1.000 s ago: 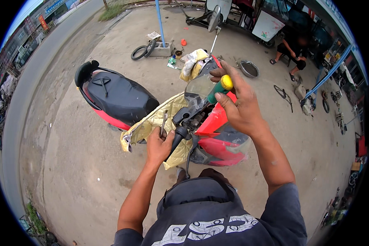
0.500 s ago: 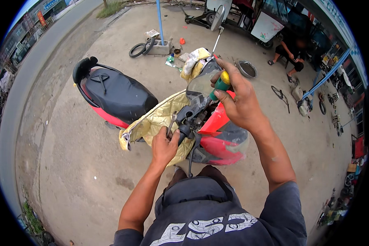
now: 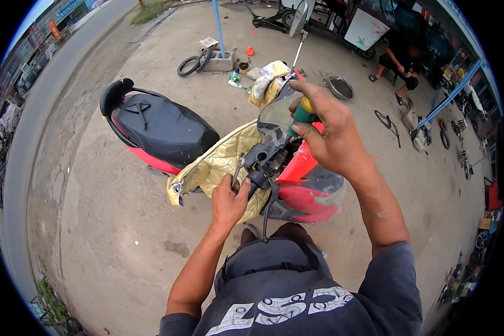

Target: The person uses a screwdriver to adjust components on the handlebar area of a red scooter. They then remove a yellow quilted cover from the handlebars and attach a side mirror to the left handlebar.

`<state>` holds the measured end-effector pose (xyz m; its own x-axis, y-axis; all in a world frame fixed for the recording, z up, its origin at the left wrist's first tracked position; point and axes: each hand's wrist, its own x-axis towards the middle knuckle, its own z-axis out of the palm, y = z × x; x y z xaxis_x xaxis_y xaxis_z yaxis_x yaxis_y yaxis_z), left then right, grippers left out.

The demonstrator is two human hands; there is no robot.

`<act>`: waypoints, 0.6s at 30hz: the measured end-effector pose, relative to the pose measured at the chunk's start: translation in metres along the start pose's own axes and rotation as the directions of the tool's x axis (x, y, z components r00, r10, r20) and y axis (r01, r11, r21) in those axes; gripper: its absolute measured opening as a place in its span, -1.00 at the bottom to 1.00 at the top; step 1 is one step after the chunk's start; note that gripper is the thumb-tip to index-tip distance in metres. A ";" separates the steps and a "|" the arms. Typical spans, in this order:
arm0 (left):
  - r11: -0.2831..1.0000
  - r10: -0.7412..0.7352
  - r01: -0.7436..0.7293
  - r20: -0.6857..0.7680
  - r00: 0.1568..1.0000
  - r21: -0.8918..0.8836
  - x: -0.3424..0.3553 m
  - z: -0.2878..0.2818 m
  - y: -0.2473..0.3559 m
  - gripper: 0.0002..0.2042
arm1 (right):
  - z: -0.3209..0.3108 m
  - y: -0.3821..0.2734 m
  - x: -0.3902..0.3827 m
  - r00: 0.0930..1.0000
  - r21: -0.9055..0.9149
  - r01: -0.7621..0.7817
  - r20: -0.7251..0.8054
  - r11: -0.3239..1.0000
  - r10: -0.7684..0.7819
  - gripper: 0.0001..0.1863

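A red scooter with a black seat [image 3: 165, 127] stands before me, its front end close to my body. My right hand [image 3: 331, 131] is raised over the front panel [image 3: 301, 163], closed round the green and yellow handle of a screwdriver [image 3: 304, 116]. The screwdriver's tip is hard to make out against the dark handlebar parts. My left hand [image 3: 228, 203] is closed on a slim silver wrench [image 3: 238, 167], right beside the black handlebar grip [image 3: 256, 179]. A yellow quilted cover [image 3: 221, 157] hangs behind the handlebar.
A mirror [image 3: 299, 17] rises on a stalk past the far handlebar. Beyond lie a basin [image 3: 340, 88], tyres [image 3: 189, 66] and a concrete block [image 3: 219, 61] at a blue post. A person [image 3: 400, 67] sits at the far right, near scattered parts. A road [image 3: 45, 101] runs along the left.
The whole scene has shifted slightly to the right in view. Both hands keep their holds, with the screwdriver and wrench in nearly the same places.
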<state>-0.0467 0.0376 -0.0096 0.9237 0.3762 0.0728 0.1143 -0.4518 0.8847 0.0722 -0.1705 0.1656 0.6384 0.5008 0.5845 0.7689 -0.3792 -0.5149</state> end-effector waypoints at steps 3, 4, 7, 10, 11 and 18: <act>1.000 -0.008 0.008 0.010 1.000 -0.012 0.000 -0.001 0.003 -0.58 | 0.002 -0.002 -0.001 1.000 -0.130 -0.011 -0.028 0.992 0.007 -0.26; 1.000 -0.009 0.009 0.011 1.000 -0.013 0.001 -0.001 0.003 -0.58 | 0.002 -0.003 -0.001 0.999 -0.158 -0.001 -0.042 0.987 -0.006 -0.26; 1.000 -0.010 0.010 0.009 1.000 -0.015 0.000 -0.001 0.003 -0.58 | 0.001 -0.006 0.001 0.999 -0.170 -0.004 -0.054 0.985 -0.005 -0.27; 1.000 0.002 -0.002 0.010 1.000 -0.016 0.000 0.000 0.000 -0.58 | -0.003 -0.008 0.002 0.999 -0.046 -0.051 -0.018 0.998 0.050 -0.27; 1.000 0.006 -0.006 0.011 1.000 -0.017 0.001 -0.001 0.001 -0.58 | -0.004 -0.003 0.002 0.999 -0.008 -0.045 -0.013 0.999 0.045 -0.27; 1.000 -0.017 0.018 0.030 0.999 -0.015 0.000 -0.004 0.002 -0.58 | 0.002 -0.008 0.000 0.999 -0.112 -0.014 -0.040 0.994 0.010 -0.26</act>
<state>-0.0480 0.0397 -0.0060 0.9321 0.3596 0.0438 0.1251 -0.4330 0.8927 0.0659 -0.1653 0.1686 0.6466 0.4655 0.6043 0.7591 -0.4711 -0.4493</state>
